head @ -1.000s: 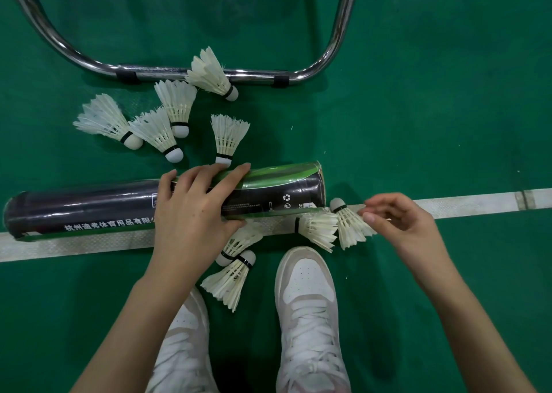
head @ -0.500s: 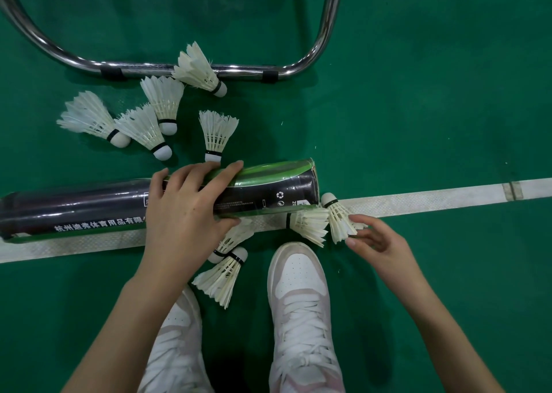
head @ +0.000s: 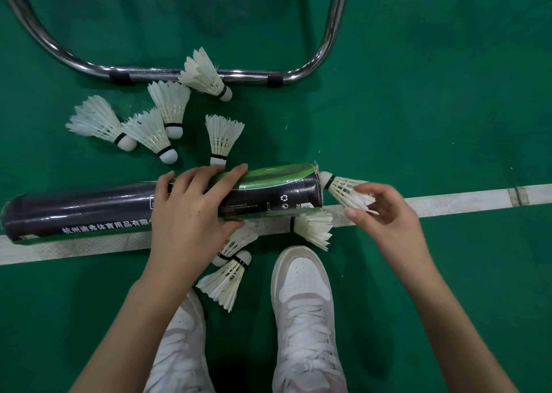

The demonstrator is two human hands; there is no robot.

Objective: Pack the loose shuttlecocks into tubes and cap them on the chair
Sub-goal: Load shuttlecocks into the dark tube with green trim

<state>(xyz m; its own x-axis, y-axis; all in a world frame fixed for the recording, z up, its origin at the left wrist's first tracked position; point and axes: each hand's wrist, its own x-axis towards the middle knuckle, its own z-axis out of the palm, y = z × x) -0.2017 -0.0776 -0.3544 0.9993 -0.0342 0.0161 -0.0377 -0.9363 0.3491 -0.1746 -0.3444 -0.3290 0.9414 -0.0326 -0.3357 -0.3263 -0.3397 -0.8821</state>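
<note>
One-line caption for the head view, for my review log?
Left hand steadies the tube on the green floor while right hand brings a shuttlecock, cork first, to its open end.

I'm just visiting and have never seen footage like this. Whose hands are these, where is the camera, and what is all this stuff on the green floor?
There is no machine here: a person wears a camera on the head, looking down at their own hands and shoes. The left hand grips a long dark tube lying on the green floor. The right hand pinches a shuttlecock, its cork tip at the tube's open end. Other loose shuttlecocks lie around, near a metal chair frame.
</note>
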